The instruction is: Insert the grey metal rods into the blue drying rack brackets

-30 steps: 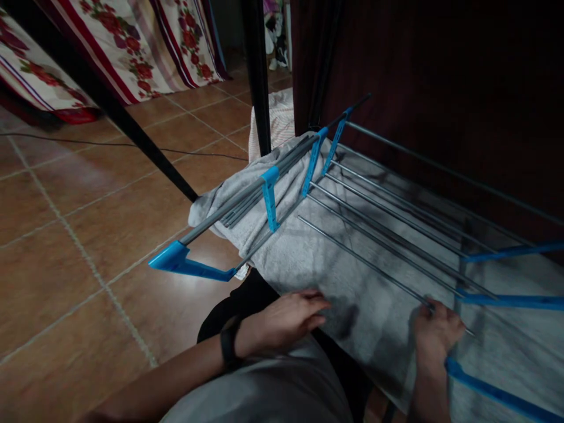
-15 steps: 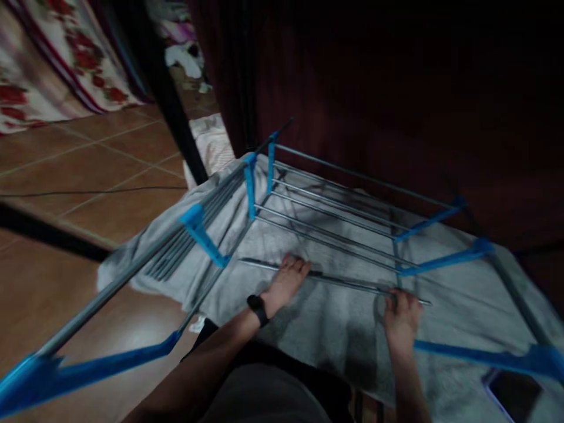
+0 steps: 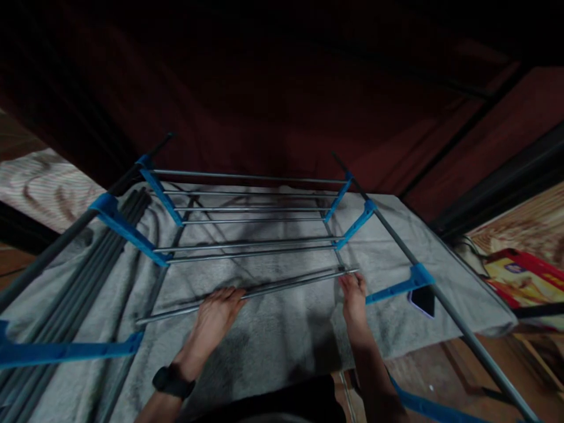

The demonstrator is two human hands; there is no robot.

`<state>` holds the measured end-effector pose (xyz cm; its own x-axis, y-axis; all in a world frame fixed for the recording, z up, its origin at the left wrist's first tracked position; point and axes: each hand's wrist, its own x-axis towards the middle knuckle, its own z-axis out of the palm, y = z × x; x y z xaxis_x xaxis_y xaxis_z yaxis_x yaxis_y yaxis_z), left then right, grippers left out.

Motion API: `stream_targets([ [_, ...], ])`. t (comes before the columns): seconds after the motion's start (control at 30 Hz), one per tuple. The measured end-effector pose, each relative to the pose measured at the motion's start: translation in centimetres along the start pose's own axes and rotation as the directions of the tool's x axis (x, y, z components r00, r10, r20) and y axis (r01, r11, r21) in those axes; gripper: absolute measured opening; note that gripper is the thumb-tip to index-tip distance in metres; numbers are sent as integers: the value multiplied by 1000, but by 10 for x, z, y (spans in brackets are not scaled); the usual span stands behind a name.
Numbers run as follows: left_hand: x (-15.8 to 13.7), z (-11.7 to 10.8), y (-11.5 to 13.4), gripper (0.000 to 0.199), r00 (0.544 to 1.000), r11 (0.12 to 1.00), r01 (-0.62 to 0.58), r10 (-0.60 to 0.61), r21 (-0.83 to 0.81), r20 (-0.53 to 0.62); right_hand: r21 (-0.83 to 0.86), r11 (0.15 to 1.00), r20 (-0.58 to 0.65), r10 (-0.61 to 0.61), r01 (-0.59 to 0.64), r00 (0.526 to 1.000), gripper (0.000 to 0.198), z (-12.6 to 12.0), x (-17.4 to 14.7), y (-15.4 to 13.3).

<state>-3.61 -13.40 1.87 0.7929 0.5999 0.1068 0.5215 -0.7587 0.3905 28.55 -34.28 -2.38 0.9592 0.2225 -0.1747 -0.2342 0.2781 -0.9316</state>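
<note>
My left hand (image 3: 219, 312), with a dark watch on its wrist, is closed over a thin metal rod (image 3: 291, 284) toward its left part. Near the rod's right end, my right hand (image 3: 353, 289) holds it with bent fingers. The rod lies slightly slanted between the side bars of a metal frame with blue plastic brackets, which looks like a drying rack. It may be two rods side by side; I cannot tell. Further off, several fixed rods (image 3: 251, 255) span the blue brackets (image 3: 355, 226). A blue bracket (image 3: 399, 289) stands just right of my right hand.
A grey blanket (image 3: 273, 329) lies under the rack. Several loose metal rods (image 3: 83, 299) lie together at the left. A phone (image 3: 423, 301) rests on the blanket at the right. A red and yellow package (image 3: 524, 276) sits further right. Behind hangs a dark red cloth (image 3: 273, 117).
My view has swung to the right. My hands still hold the rod; its right end is now nearer the right side bar, and my right hand sits closer to that end.
</note>
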Motion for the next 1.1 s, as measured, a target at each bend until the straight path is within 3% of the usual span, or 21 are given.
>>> stream_targets([
  [0.13, -2, 3, 1, 37, 1000, 999, -23, 23, -23, 10, 181, 953, 73, 234, -243, 970, 27, 10, -1, -2],
  [0.27, -2, 1, -3, 37, 1000, 1000, -11, 11, 7, 16, 211, 915, 106, 329, -345, 938, 21, 14, -4, -6],
  [0.5, -1, -12, -5, 40, 999, 983, 19, -26, 184, 31, 149, 951, 167, 245, -270, 955, 25, -3, -1, -2],
  [0.73, -6, -22, -4, 39, 999, 963, 32, -42, 266, 33, -1, 953, 194, 298, -304, 934, 21, -13, 15, 7],
  [1.1, -5, -10, -16, 41, 999, 943, 38, -48, 332, 23, -70, 973, 95, 226, -220, 969, 30, -13, 14, 21],
])
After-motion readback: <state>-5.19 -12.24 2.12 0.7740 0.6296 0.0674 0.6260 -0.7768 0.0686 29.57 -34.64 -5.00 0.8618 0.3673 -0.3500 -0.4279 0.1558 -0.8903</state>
